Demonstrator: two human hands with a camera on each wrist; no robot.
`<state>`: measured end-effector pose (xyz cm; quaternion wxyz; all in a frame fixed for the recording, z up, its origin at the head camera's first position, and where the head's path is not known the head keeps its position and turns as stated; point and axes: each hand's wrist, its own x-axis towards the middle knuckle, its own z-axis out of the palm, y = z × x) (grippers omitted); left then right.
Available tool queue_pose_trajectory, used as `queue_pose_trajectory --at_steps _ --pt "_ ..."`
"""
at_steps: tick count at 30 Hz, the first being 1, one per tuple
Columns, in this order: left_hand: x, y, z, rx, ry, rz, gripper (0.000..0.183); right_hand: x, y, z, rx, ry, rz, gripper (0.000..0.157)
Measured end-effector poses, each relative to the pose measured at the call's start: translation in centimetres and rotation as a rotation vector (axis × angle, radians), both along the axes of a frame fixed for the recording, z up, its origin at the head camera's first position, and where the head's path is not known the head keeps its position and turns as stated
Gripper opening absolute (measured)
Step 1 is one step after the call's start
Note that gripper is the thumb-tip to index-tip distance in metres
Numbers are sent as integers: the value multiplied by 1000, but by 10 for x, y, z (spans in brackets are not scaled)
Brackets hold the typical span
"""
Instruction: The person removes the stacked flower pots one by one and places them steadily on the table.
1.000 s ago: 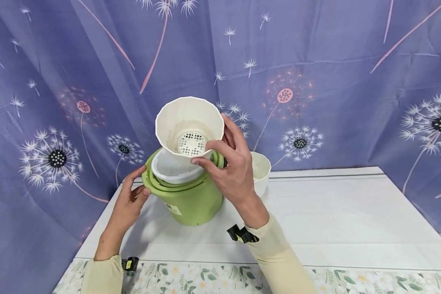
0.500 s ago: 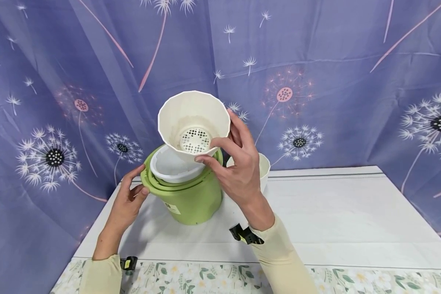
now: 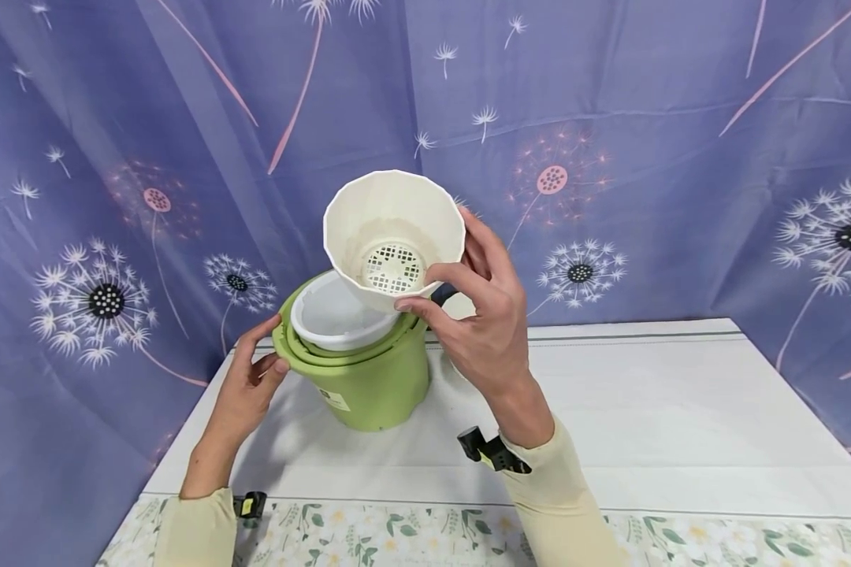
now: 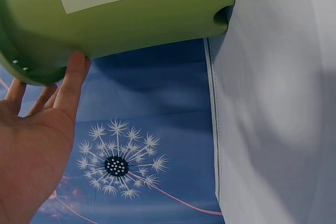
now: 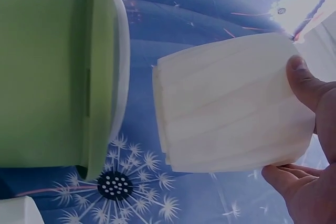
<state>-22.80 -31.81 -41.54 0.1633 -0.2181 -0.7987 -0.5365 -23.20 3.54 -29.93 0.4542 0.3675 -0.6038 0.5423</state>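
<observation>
In the head view my right hand grips a cream faceted flowerpot by its rim, thumb and fingers on either side. The pot is tilted, so its inside and mesh bottom show. The right wrist view has its ribbed outer wall, apart from the green pot. Below and left stands a large green flowerpot with a paper label. Another green rim and a white pot are nested inside it. My left hand holds the green pot's left rim, fingers above and thumb below.
Another white pot stands on the table beside the green pot, mostly hidden behind my right hand in the head view. A white cloth with a floral front border covers the table. A purple dandelion curtain hangs behind and at the sides.
My right hand has carried the cream pot to the right and slightly up, showing more of the white nested pot. My left hand keeps its hold on the green pot's rim.
</observation>
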Motion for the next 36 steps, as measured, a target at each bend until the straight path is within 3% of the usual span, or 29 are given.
queue_pose_trajectory --at_steps 7,20,36 --pt "0 1 1 -4 -9 -6 64 4 11 0 26 -40 -49 28" --pt "0 0 0 -19 1 -2 64 14 24 7 30 -50 -78 30" --pt "1 -1 1 -19 -25 9 65 18 61 12 103 -89 -181 32"
